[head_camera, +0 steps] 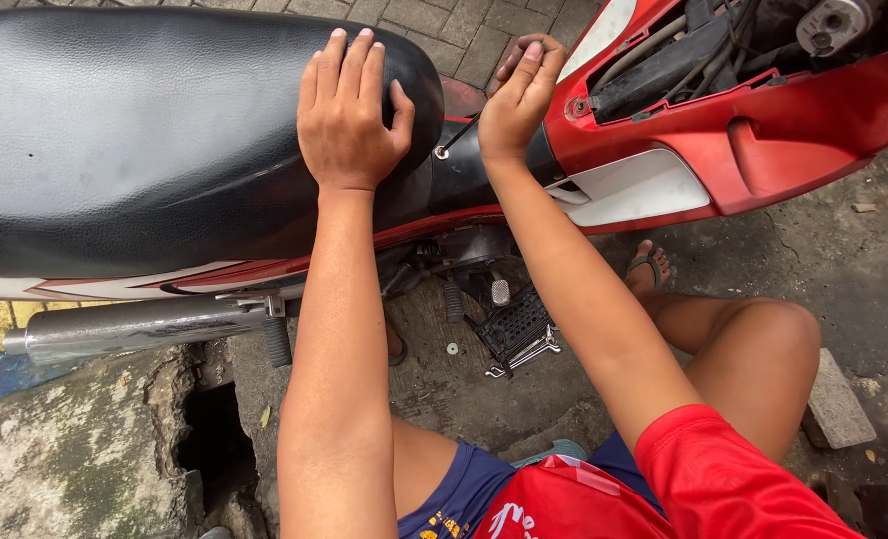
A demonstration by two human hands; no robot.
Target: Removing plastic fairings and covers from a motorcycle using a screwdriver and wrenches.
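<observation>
Presently, the fingers of the left hand [349,115] lie flat and together, thumb spread, pressing on the front end of the black seat [135,130]; nothing is gripped. Just right of the seat's nose, the right hand [517,100] has its fingers curled toward a thin black cable [458,135] that emerges at the red body panel [763,140]; whether it pinches the cable cannot be told. The seat appears padded, yielding and smooth-skinned; it is best held at the rim. Below it runs a chrome exhaust pipe [125,329].
</observation>
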